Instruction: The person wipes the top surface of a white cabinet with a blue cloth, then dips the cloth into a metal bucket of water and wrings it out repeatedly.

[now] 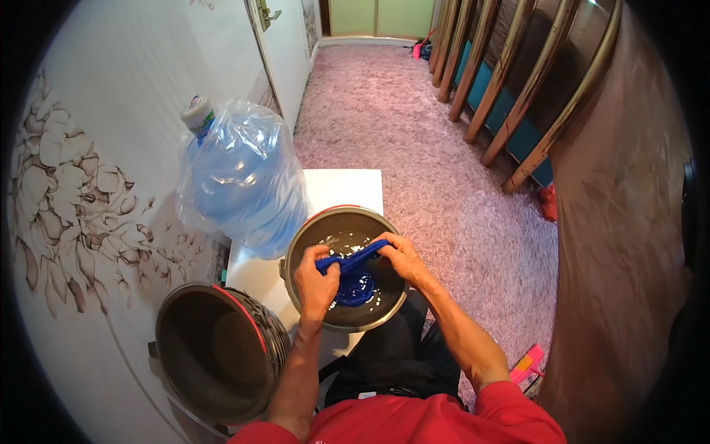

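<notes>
Both my hands hold a wet blue cloth (358, 259) stretched between them over a dark bucket (294, 302) of water. My left hand (318, 283) pinches the cloth's left end between thumb and fingers. Its right end is gripped by my right hand (400, 256), near the bucket's right rim. The lower part of the cloth hangs down into the water (346, 230), where bright reflections show. The bucket stands on a white table (346, 183) in front of me.
A large blue water bottle (238, 177) in clear plastic leans at the far left. A second dark bucket (216, 355) stands by my left forearm. Wooden bars (507, 89) line the right side, above a pink-grey carpet (421, 155). A pink brush-like tool (527, 363) lies at lower right.
</notes>
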### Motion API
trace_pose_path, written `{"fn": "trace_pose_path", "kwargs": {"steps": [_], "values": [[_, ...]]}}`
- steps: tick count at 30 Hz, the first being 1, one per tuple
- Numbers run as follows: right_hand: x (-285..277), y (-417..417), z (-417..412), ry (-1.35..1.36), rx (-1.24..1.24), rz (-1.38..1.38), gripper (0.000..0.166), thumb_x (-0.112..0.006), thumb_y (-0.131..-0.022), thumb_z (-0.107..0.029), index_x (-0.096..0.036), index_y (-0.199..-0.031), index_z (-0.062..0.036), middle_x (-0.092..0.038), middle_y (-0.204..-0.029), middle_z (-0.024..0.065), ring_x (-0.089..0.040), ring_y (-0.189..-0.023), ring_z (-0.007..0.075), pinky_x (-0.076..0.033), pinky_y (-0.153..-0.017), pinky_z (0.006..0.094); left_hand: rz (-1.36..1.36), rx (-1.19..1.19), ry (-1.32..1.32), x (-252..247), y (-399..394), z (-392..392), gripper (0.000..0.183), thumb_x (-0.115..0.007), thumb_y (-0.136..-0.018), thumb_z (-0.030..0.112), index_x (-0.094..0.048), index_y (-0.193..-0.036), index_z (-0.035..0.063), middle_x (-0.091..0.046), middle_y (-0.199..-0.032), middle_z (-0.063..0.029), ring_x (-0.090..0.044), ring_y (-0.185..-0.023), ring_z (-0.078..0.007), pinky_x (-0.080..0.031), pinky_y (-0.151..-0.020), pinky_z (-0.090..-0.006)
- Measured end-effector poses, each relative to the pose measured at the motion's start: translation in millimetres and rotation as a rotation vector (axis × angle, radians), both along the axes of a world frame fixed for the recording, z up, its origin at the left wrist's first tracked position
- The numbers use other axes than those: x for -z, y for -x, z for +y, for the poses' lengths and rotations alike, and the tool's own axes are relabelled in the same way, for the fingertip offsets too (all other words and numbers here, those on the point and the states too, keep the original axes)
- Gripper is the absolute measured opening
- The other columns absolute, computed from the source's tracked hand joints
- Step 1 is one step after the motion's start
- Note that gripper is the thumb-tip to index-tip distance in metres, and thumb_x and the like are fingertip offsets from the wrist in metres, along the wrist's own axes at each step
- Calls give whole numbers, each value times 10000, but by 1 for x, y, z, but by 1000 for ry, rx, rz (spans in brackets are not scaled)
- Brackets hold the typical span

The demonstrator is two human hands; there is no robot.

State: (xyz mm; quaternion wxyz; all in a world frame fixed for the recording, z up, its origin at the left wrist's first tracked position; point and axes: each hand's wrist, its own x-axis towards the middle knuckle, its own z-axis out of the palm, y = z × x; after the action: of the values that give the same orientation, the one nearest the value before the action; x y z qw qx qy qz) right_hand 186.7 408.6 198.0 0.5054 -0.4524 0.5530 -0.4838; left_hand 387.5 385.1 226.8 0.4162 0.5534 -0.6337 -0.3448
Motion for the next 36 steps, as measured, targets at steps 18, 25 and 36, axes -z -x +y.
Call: {"fn": "trace_pose_path", "kwargs": {"steps": [18,25,36], "values": [[-19,6,3,-2,270,12,178,-548,-873,-122,-676,-967,-42,-602,-749,1,-523,-610,82,-419,-529,223,27,-33,-152,70,-16,18,166,-715,-741,77,-568,-800,28,-599,-628,-85,-589,-575,-167,-462,-553,-303],[-37,9,2,-24,287,-51,177,-559,-888,-152,-673,-978,-52,-623,-741,12,-573,-608,90,-451,-510,210,150,-187,-100,62,-19,14,192,-739,-766,126,-593,-782,2,-572,-685,-78,-533,-612,-137,-433,-568,-303],[-53,8,2,36,277,-27,171,-569,-880,-140,-667,-967,-30,-622,-736,18,-562,-571,83,-432,-488,197,241,-236,-101,73,-19,17,134,-694,-811,102,-589,-866,40,-564,-706,2,-505,-610,-71,-395,-497,-218]]}}
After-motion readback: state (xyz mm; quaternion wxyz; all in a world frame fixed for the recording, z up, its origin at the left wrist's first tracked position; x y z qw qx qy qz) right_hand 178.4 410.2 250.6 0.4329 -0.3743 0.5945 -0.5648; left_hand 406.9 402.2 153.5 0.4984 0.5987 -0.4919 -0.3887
